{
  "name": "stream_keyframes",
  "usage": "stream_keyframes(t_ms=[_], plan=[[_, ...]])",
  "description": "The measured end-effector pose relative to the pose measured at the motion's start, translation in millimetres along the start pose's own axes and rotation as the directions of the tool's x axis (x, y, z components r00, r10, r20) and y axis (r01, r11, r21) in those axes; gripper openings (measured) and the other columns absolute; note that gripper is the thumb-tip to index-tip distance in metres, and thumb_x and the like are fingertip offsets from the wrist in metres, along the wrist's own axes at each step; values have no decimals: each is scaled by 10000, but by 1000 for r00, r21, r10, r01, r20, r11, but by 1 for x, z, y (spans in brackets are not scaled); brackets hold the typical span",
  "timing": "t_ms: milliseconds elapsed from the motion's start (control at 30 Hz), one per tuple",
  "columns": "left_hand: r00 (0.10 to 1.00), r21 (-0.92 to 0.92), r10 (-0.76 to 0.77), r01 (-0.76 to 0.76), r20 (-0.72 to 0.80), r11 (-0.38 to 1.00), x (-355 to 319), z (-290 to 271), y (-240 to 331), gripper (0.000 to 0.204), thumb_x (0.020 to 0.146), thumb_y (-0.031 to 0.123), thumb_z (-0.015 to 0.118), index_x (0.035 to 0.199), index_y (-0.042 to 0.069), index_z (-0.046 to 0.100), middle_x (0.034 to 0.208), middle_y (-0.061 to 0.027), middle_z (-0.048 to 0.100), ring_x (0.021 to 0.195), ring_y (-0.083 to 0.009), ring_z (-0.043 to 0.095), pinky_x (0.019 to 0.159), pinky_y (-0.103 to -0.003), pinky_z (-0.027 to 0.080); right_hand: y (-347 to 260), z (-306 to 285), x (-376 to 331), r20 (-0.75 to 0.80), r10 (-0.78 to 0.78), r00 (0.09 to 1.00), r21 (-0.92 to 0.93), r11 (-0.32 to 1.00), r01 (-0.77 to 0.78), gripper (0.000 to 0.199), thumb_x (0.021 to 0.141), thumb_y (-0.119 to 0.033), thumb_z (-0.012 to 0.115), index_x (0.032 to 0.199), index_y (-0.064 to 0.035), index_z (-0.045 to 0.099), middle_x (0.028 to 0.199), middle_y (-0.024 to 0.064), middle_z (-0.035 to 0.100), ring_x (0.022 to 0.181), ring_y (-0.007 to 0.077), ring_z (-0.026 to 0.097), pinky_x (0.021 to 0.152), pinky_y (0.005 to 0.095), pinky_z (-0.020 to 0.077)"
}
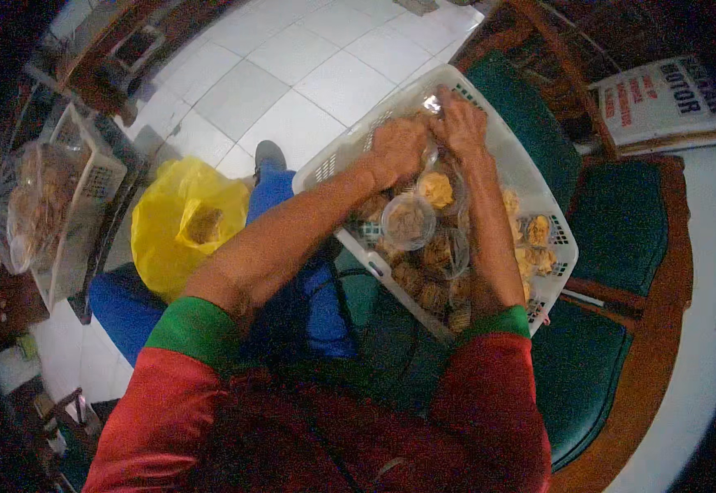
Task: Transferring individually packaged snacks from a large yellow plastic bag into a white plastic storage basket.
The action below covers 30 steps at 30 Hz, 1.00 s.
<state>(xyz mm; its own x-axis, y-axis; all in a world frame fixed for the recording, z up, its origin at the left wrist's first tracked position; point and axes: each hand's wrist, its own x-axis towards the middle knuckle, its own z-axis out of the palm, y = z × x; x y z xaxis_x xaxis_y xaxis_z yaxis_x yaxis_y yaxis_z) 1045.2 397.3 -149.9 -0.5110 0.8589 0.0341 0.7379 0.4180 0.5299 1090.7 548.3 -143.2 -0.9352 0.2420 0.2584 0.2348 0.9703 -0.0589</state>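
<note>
Seen from above, a white tiled floor [292, 74] fills the upper left of the frame, and green-cushioned wooden chairs [621, 222] curve down the right side. At centre, a white slatted basket [498, 131] rests tilted across the person's lap, its long axis running from upper left to lower right, packed with small clear tubs of golden-brown fried snacks [424, 263]. A yellow plastic bag [181, 222] sits left of centre, and a second basket holding bagged snacks [54, 197] stands at the far left edge. Both arms in red sleeves with green cuffs reach up from the lower edge into the basket's upper end. The left hand [397, 146] and right hand [461, 123] meet there, almost touching, fingers curled around a small clear wrapped packet [433, 104] pinched between them at the top of the basket; how tightly each grips cannot be told. A round lidded tub [408, 220] lies just below the hands, nearer the left forearm.
</note>
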Motion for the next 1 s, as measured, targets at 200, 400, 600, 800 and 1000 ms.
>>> stream_keyframes(t_ms=[200,400,600,800,1000], plan=[[836,-118,201,-300,-511,947,-67,-52,-9,635,736,317,683,1217,-6,423,988,-230,540,885,-393,541,746,-469,456,-32,-80,-9,-164,246,955,359,917,-175,523,777,-372,657,1163,-35,553,968,161,653,846,275,645,752,374,510],[872,-504,-276,40,-404,863,-223,-150,-54,578,658,200,799,1138,46,515,926,-101,629,826,-193,632,722,-298,511,-156,-143,10,-164,163,973,748,663,15,505,747,-285,731,1109,19,554,929,143,659,772,189,642,688,311,519],[364,-867,-839,140,-405,479,-361,-157,-160,396,769,153,715,1065,-23,518,907,-108,634,805,-169,629,711,-288,519,-370,-86,17,183,-338,923,953,-168,-251,445,769,-273,728,1069,13,567,954,115,666,780,148,640,685,273,524],[76,-831,-831,50,-550,555,-425,-137,-201,343,797,167,695,1018,-7,499,909,-101,601,750,-144,581,658,-286,495,-472,93,-58,559,-642,525,649,-55,-759,286,849,-302,582,966,-45,630,981,52,641,859,138,601,743,283,491],[254,-715,-773,295,-581,634,-415,-117,-209,502,756,255,730,1115,8,482,984,-127,585,870,-203,579,759,-326,492,-459,238,-82,117,-583,804,868,453,202,264,859,-241,512,987,-48,638,968,99,629,882,211,612,774,317,496]])
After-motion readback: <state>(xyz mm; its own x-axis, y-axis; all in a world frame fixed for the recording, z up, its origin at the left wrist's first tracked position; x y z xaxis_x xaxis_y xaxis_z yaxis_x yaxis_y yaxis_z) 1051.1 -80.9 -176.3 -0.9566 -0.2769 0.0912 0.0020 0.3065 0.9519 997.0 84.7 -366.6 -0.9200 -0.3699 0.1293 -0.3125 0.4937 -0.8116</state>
